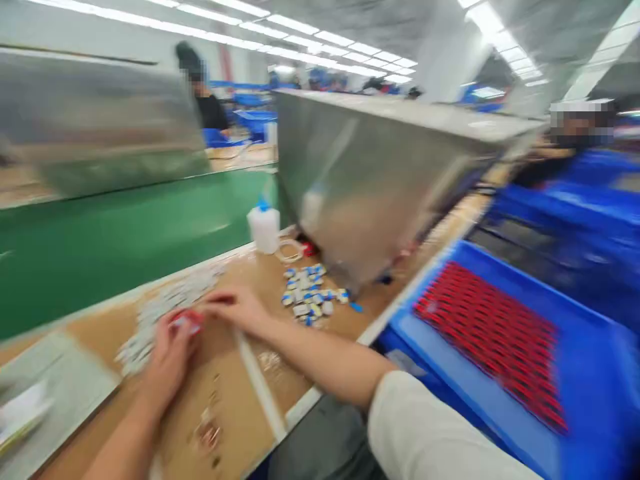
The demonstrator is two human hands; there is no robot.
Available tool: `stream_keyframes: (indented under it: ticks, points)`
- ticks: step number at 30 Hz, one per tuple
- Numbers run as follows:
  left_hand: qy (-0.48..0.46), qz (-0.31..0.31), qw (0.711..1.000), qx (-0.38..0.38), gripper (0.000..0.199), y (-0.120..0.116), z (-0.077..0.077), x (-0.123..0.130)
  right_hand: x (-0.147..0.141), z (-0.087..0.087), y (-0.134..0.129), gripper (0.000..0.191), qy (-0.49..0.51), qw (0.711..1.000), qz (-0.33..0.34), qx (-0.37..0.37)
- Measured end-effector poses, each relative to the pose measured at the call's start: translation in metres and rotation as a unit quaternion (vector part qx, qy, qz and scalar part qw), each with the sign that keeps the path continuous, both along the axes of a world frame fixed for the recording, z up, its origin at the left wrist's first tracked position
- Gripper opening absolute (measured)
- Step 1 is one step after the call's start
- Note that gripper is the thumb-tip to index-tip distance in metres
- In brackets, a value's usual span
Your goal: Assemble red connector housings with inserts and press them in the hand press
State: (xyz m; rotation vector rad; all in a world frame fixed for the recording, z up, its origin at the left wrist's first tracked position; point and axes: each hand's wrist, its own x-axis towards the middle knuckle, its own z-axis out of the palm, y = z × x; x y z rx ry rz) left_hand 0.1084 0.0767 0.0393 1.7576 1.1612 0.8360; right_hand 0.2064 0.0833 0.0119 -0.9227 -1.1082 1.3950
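My left hand (173,353) is closed around a small red part (189,320) with a pale piece on it, above the brown worktop (230,400). Just right of it, my right hand (237,308) has its fingertips pinched together beside the red part; whatever they hold is too small and blurred to name. Behind and left of my hands lies a heap of light grey pieces (145,333). Several small white and blue parts (307,293) are spread to the right of my right hand. Copper-coloured bits (207,433) lie on the worktop nearer me.
A white bottle (265,230) with a blue top stands by a green belt (125,227). A metal panel (370,187) rises behind the parts. On the right is a blue tray (425,340) with rows of red parts (495,340). Other people (213,110) sit farther off.
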Motion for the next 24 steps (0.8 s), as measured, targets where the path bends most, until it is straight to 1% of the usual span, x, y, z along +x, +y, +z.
stream_keyframes:
  ticks: [1, 2, 3, 5, 7, 10, 13, 18, 24]
  points:
    - [0.000, 0.053, 0.999, -0.012, 0.041, -0.012, -0.008, -0.029, 0.001, 0.002, -0.007, 0.027, -0.020, 0.999, -0.027, 0.021]
    - [-0.005, 0.099, 0.995, -0.021, 0.044, -0.023, -0.015, -0.052, 0.004, 0.001, -0.009, 0.028, -0.042, 0.998, -0.033, 0.035]
    - [-0.030, 0.122, 0.992, -0.034, 0.047, -0.031, -0.021, -0.068, 0.006, -0.001, -0.008, 0.029, -0.054, 0.997, -0.036, 0.038]
    - [-0.044, 0.107, 0.992, -0.052, 0.051, -0.038, -0.030, -0.084, 0.010, -0.009, -0.003, 0.034, -0.067, 0.997, -0.021, 0.035]
    - [-0.041, 0.092, 0.993, -0.056, 0.052, -0.037, -0.035, -0.086, 0.011, -0.017, -0.002, 0.035, -0.082, 0.996, -0.017, 0.041]
    - [-0.043, 0.081, 0.994, -0.055, 0.051, -0.035, -0.034, -0.080, 0.012, -0.021, -0.010, 0.033, -0.107, 0.992, -0.026, 0.061]
    - [-0.041, 0.076, 0.995, -0.058, 0.049, -0.037, -0.030, -0.078, 0.012, -0.017, -0.016, 0.026, -0.142, 0.983, -0.042, 0.103]
    - [-0.018, 0.072, 0.996, -0.049, 0.047, -0.036, -0.031, -0.081, 0.013, -0.007, -0.019, 0.020, -0.213, 0.954, -0.042, 0.206]
    - [-0.007, 0.073, 0.996, -0.041, 0.047, -0.034, -0.035, -0.080, 0.013, -0.006, -0.021, 0.011, -0.239, 0.939, -0.049, 0.242]
